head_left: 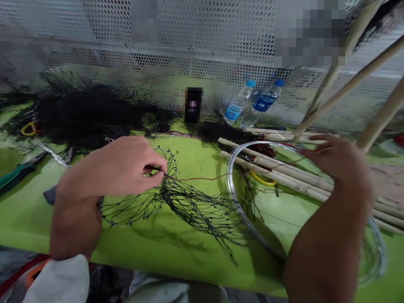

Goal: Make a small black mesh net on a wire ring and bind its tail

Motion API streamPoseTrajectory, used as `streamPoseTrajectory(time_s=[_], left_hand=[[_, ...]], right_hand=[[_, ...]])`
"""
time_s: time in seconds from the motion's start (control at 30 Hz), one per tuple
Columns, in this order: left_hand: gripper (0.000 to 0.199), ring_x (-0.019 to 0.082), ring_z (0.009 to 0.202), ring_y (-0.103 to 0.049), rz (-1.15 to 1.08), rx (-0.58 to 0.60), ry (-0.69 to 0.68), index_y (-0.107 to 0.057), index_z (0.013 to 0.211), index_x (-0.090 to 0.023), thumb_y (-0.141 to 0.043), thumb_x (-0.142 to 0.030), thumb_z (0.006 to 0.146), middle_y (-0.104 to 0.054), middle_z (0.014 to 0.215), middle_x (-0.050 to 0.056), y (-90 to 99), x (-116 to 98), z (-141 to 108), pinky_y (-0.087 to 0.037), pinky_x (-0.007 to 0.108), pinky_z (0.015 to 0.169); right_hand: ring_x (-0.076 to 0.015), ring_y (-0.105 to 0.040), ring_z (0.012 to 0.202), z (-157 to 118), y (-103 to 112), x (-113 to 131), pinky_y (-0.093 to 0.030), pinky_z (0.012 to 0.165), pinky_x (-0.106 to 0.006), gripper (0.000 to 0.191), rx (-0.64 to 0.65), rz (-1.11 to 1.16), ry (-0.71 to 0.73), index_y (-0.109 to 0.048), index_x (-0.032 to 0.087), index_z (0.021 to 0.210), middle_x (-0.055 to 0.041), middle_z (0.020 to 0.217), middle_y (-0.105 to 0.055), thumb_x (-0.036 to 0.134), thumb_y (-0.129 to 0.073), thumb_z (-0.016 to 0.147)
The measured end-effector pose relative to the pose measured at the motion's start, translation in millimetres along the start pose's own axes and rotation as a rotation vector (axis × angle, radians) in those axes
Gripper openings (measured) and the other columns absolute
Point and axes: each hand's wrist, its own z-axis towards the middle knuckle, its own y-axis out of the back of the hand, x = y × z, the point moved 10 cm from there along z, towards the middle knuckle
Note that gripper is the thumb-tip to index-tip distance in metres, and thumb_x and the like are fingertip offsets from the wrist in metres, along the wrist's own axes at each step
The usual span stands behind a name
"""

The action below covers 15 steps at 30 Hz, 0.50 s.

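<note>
Black knotted netting [189,202] hangs and spreads over the green surface, its gathered end at the fingertips of my left hand [126,166], which is pinched on it. A thin reddish-brown cord [205,178] runs from that pinch rightward across a coil of silvery wire [232,185] toward my right hand [337,162]. My right hand is above the coil's right side and the wooden sticks [293,176]; its fingers are bent, and whatever lies between their tips is too small to make out. A round-edged part of the net [126,210] lies below my left wrist.
Two water bottles [233,110] lean by the perforated metal panel [170,63]. A dark heap of netting [85,113] and yellow-handled scissors [29,128] are at the left. A phone [193,104] stands at the back; wooden poles [353,84] slant at the right.
</note>
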Motion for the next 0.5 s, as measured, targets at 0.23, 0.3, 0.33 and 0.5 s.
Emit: streamPoseTrajectory(time_s=[0.23,0.3,0.33,0.5], left_hand=[[0.021,0.017,0.077,-0.067,-0.039,-0.049,-0.030,-0.075,0.087,-0.026,-0.056,-0.025,0.096,-0.076,0.087,0.001,3.6,-5,5,-0.041,0.031,0.074],[0.021,0.016,0.079,-0.067,-0.050,-0.033,-0.023,-0.074,0.089,-0.024,-0.054,-0.025,0.097,-0.077,0.091,0.001,1.9,-6,6,-0.040,0.031,0.073],[0.021,0.016,0.078,-0.066,-0.056,-0.023,-0.019,-0.073,0.089,-0.024,-0.053,-0.025,0.098,-0.076,0.090,0.000,0.9,-7,6,-0.039,0.031,0.072],[0.019,0.014,0.069,-0.058,-0.087,-0.014,0.003,-0.065,0.089,-0.021,-0.049,-0.022,0.099,-0.070,0.081,-0.001,-0.2,-13,7,-0.036,0.032,0.067]], right_hand=[[-0.0207,-0.069,0.085,-32,-39,97,-0.054,0.076,-0.033,0.035,0.504,0.278,0.348,-0.077,0.019,0.125,-0.0137,0.107,-0.078,0.040,-0.059,0.104],[-0.0185,-0.070,0.082,-45,-50,132,-0.053,0.073,-0.031,0.038,0.624,0.375,0.449,-0.075,0.017,0.130,-0.0131,0.111,-0.079,0.039,-0.057,0.105],[-0.0174,-0.069,0.079,-48,-53,149,-0.052,0.070,-0.029,0.040,0.630,0.438,0.474,-0.074,0.015,0.131,-0.0134,0.112,-0.079,0.040,-0.058,0.105],[-0.0120,-0.064,0.070,-68,-81,208,-0.042,0.063,-0.025,0.019,0.689,0.592,0.537,-0.078,0.014,0.107,-0.0048,0.091,-0.079,0.027,-0.065,0.102]])
